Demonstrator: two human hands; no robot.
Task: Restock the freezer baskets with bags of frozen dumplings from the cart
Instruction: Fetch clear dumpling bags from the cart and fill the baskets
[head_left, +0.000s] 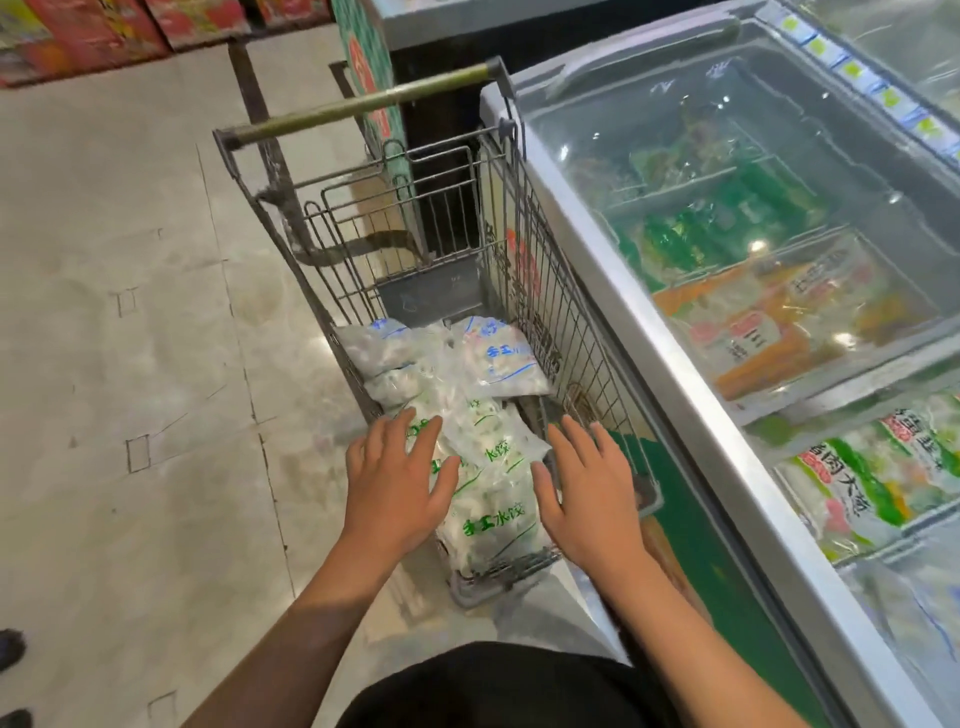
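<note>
Reaching down, the left hand (395, 478) and right hand (587, 493) flank the clear green-printed dumpling bag (488, 499), fingers spread, gripping nothing. It lies at the near end of the grey wire cart (550, 291), parked beside the glass-lidded freezer (691, 374), probably for a short carry.

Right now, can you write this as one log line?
left hand: open above green-print bags | right hand: open, beside | cart: holds bags | freezer: lid closed

A wire cart (540, 270) stood on the tiled floor (130, 364), holding clear bags of dumplings (488, 499) piled inside.
</note>
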